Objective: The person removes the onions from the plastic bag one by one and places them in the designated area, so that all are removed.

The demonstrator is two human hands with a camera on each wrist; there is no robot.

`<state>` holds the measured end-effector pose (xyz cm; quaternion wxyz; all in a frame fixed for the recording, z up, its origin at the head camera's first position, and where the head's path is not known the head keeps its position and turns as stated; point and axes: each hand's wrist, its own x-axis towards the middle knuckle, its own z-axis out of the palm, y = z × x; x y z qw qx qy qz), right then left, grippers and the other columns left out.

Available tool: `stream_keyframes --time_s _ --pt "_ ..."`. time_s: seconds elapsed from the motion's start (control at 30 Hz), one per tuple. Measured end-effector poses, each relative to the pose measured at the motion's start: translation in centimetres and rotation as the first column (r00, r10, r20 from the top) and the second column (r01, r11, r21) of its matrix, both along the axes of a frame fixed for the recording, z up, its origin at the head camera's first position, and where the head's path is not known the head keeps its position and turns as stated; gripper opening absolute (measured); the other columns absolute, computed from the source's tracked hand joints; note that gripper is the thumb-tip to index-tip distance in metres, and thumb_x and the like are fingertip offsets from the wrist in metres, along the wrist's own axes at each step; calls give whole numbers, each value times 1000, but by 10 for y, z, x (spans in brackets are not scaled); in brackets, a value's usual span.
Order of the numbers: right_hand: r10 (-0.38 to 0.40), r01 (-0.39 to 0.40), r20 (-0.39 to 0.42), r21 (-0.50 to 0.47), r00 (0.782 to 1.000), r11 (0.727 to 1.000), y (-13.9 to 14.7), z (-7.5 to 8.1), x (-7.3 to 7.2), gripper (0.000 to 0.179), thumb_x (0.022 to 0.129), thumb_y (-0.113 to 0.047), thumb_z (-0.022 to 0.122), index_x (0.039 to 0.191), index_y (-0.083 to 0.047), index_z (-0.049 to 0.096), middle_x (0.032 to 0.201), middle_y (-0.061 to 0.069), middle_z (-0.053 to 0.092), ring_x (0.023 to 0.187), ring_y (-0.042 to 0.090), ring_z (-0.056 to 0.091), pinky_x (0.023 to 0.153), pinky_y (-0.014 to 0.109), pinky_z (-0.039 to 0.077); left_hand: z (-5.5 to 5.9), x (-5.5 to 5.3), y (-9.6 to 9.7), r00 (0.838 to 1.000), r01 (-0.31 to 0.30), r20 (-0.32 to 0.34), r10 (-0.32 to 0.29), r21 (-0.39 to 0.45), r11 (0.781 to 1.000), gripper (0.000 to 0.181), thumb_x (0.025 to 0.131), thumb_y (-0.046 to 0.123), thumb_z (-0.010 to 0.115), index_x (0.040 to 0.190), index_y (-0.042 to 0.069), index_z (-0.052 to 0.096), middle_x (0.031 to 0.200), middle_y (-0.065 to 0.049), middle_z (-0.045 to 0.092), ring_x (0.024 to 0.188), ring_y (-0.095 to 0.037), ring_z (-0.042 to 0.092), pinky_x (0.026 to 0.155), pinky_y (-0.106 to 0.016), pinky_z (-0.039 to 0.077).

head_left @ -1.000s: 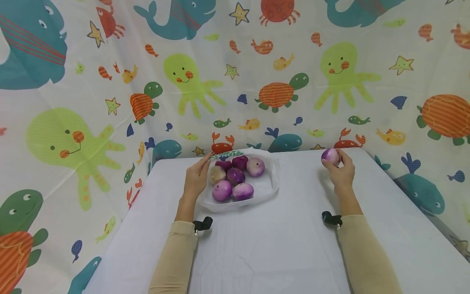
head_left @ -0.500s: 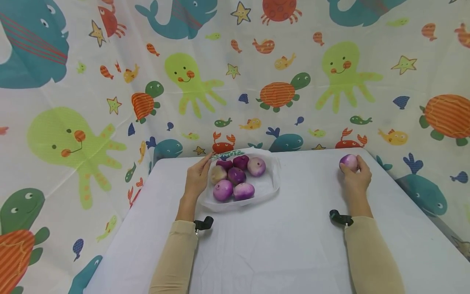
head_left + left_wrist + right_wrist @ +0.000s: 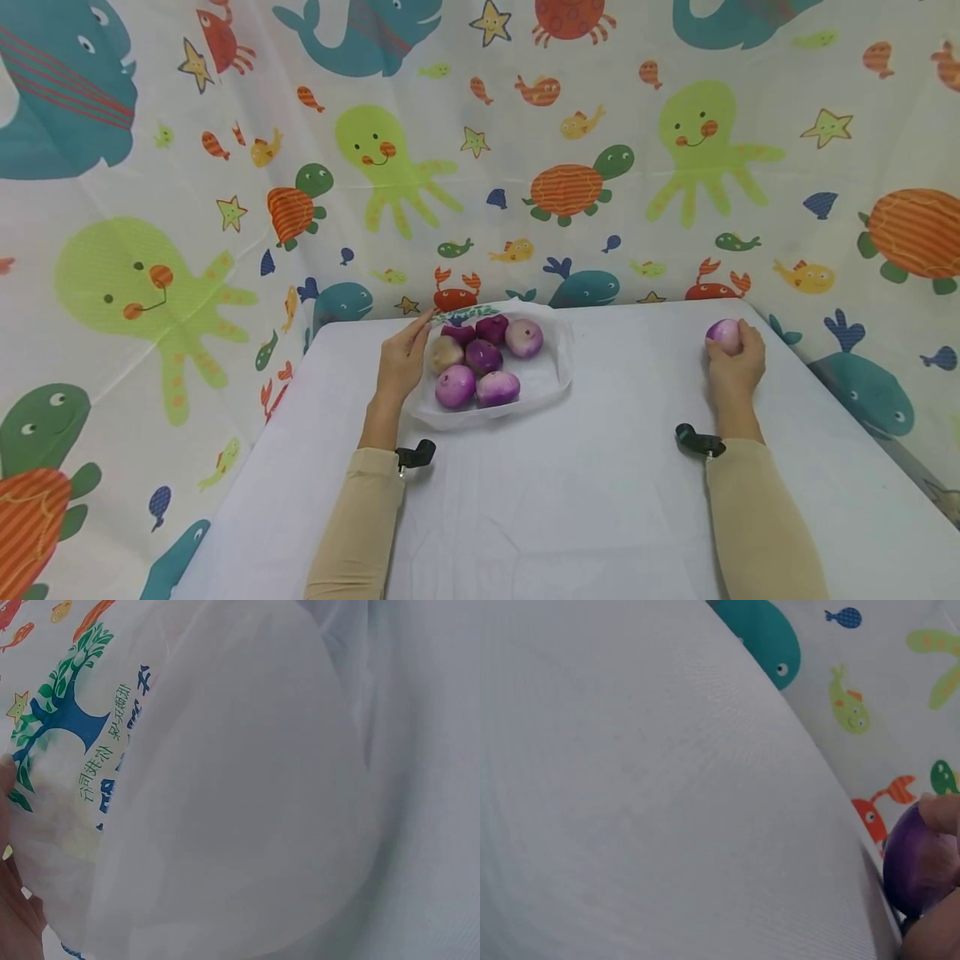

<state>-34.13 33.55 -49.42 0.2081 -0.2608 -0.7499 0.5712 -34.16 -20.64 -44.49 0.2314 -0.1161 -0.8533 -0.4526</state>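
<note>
"While the left hand point(image 3: 401, 367) touches the left edge of the white bag point(image 3: 540, 379), what is the right hand point(image 3: 738, 371) doing?"

"It's clamped on a purple onion point(image 3: 722, 333), thumb and fingers round it, near the far right corner of the counter point(image 3: 570, 500). Whether the onion touches the surface, I can't tell"

"Are the left fingers pinching the bag?"

"They lie along its edge; I can't tell if they pinch. The two hands are well apart"

"And inside the bag?"

"Seven other onions point(image 3: 483, 357), mostly purple, one yellowish at the left, sitting close together"

"Anything around them?"

"From the left wrist, a blue and green tree print point(image 3: 71, 712) shows on the plastic. Behind the counter hangs a cloth point(image 3: 420, 275) with octopuses, turtles and whales"
</note>
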Motion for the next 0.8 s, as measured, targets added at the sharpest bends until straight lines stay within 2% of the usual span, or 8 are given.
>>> stream_keyframes --time_s 0.27,0.63,0.8 --pt "2 -2 14 25 1000 1000 -1 -1 1 72 107 -34 55 167 -36 14 177 -4 -1 164 19 -3 134 43 7 1 1 0 1000 9 5 -9 10 1000 39 111 28 50 147 18 61 149 -5 60 142 -28 56 116 -48 48" --pt "-42 45 -35 105 999 993 0 -5 0 69 107 -25 54 167 -28 21 177 5 3 164 25 1 134 44 7 2 0 0 1000 2 -2 -2 -2 1000 38 111 29 51 147 22 61 148 -6 61 141 -27 57 116 -46 48" --pt "-53 55 -18 107 998 993 2 -5 -1 70 106 -26 55 167 -27 21 177 5 2 164 26 0 134 47 6 1 0 0 1000 5 4 -5 -2 1000 38 111 29 50 147 22 61 148 -6 62 140 -27 57 115 -47 49"
